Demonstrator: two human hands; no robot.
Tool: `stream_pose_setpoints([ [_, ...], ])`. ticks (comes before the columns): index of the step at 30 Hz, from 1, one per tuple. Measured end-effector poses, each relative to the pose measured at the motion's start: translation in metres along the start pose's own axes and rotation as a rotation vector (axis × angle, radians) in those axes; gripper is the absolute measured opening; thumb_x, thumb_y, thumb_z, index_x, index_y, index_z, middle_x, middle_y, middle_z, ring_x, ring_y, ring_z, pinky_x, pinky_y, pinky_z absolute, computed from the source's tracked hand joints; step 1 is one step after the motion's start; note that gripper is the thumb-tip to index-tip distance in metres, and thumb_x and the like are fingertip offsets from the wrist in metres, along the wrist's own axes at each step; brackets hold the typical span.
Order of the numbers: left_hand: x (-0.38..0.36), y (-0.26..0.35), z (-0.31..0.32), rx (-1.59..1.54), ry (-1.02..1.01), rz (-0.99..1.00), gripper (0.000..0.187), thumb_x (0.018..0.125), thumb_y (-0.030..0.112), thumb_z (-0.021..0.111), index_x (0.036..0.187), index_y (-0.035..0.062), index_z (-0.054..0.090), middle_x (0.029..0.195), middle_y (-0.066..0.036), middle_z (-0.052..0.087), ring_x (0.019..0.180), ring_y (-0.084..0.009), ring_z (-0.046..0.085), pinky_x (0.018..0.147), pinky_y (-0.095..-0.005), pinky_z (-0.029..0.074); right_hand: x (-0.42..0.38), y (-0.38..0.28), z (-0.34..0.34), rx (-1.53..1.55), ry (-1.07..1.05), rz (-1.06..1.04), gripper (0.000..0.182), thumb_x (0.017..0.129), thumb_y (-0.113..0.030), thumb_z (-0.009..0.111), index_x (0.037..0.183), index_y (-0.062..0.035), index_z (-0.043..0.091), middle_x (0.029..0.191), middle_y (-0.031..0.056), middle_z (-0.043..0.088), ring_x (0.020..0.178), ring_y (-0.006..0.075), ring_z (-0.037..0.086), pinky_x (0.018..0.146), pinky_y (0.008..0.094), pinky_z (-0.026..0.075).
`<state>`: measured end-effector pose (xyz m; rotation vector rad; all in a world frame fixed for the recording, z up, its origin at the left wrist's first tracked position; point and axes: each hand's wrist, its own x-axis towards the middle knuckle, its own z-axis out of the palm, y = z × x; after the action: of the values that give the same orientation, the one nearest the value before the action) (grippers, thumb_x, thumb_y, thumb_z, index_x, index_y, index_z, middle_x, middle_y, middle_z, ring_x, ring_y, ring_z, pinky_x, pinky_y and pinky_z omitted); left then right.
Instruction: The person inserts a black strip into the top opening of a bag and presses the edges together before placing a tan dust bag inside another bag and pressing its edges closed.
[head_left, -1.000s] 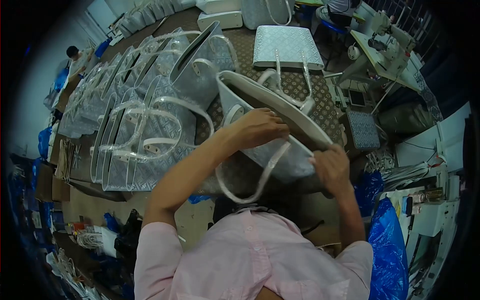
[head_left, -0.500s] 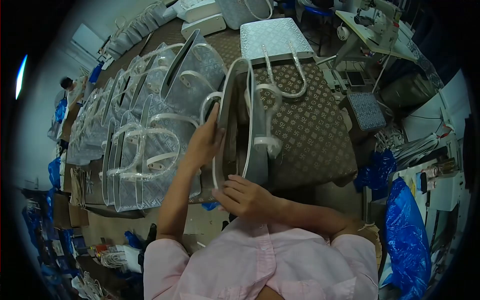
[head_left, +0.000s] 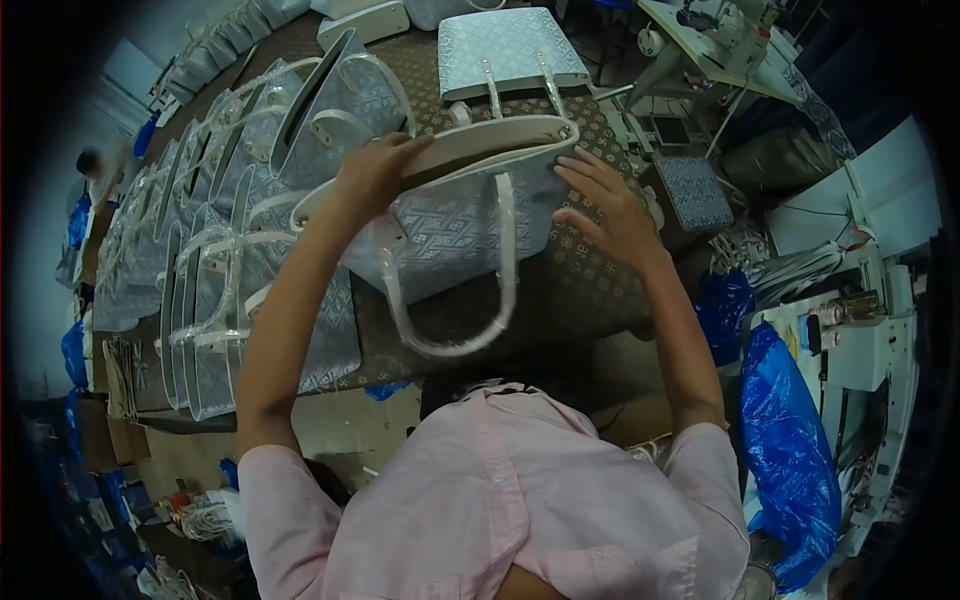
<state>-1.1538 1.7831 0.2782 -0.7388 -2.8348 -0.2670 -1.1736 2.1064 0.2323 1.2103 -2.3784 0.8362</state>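
Observation:
A silver-grey patterned tote bag stands on the brown cloth-covered table, its long side facing me and a pale handle hanging down its front. My left hand grips the bag's top rim at the left, fingers over the edge. At the right end of the rim is my right hand, fingers spread, fingertips at or close to the bag's corner. The bag's mouth is a narrow gap between its pale rims.
Several similar bags crowd the table's left side. A flat silver bag lies at the back. Beyond are a sewing machine, a patterned stool, blue plastic and a person far left.
The bag has turned from end-on to broadside, its handle now towards me. My right hand has moved from the near end to the right corner and spread. The view has shifted slightly.

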Motion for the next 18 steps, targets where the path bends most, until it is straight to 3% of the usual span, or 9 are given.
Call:
stream_pose_setpoints([
  [2,0.013,0.026,0.014,-0.079,0.288,0.022,0.032,0.081,0.003,0.054,0.112,0.0106,0.058,0.096,-0.016,0.063,0.081,-0.0364,0.061,0.07,-0.0447,0.048,0.002,0.019,0.018,0.033,0.099,0.016,0.052,0.076,-0.015,0.07,0.124,-0.0081,0.051,0.128,0.0093,0.05,0.126,0.0295,0.04,0.1,0.0395,0.038],
  [3,0.02,0.047,0.018,-0.154,0.23,-0.091,0.026,0.083,0.005,0.053,0.109,0.0062,0.058,0.097,-0.017,0.062,0.082,-0.037,0.06,0.069,-0.0453,0.048,0.004,0.022,0.023,0.071,0.181,0.032,0.053,0.076,-0.014,0.07,0.125,-0.0083,0.051,0.128,0.0085,0.05,0.126,0.0293,0.039,0.101,0.0395,0.037],
  [7,0.044,0.056,0.043,-0.166,0.321,-0.094,0.023,0.086,0.007,0.052,0.108,0.0027,0.057,0.098,-0.017,0.062,0.082,-0.0363,0.06,0.069,-0.0445,0.047,0.032,0.034,0.018,-0.071,0.265,-0.053,0.053,0.076,-0.012,0.069,0.126,-0.0083,0.05,0.127,0.0082,0.051,0.123,0.0296,0.043,0.099,0.0398,0.04],
  [9,0.046,0.057,0.045,-0.208,0.336,0.042,0.023,0.086,0.008,0.053,0.108,0.0011,0.056,0.098,-0.017,0.061,0.083,-0.0356,0.06,0.071,-0.0434,0.047,0.041,0.042,0.022,-0.102,0.192,-0.154,0.047,0.078,-0.01,0.067,0.122,-0.0084,0.053,0.123,0.0076,0.054,0.12,0.0277,0.047,0.097,0.0398,0.042],
  [18,0.029,0.079,0.059,-0.201,0.438,0.073,0.023,0.082,0.005,0.057,0.105,0.0043,0.058,0.087,-0.011,0.063,0.076,-0.0286,0.062,0.063,-0.0362,0.049,0.03,0.052,0.032,0.076,0.266,-0.194,0.032,0.079,-0.004,0.064,0.11,-0.008,0.061,0.114,0.0058,0.06,0.114,0.0235,0.053,0.09,0.0346,0.049],
])
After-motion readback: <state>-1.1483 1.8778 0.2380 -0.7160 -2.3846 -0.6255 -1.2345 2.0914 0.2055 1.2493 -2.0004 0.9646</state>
